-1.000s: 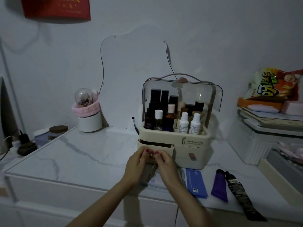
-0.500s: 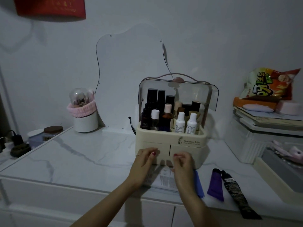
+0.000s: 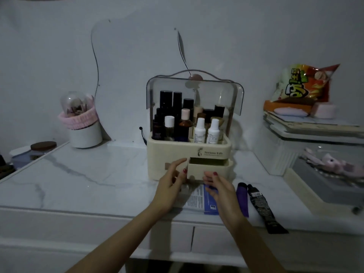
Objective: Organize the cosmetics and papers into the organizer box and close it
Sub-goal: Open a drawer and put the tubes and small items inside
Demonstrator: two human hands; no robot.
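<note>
Step in hand, as judged: opening the right drawer (image 3: 208,170) of the organizer box (image 3: 189,152), which stood mid-worktop toward the back edge. Drawer sat partly out. Right hand (image 3: 220,189) fingers curled at drawer front, seemingly pinching it. Left hand (image 3: 171,184) fingers loosely spread beside the box, holding nothing. Papers (image 3: 199,200) and two tubes (image 3: 250,201) lay near the front edge. Next move likely needs the drawer further out, then papers lifted in flat.

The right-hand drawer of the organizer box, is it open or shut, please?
Open: the right-hand drawer juts forward of the organizer box, leaving a dark gap above it.
</note>
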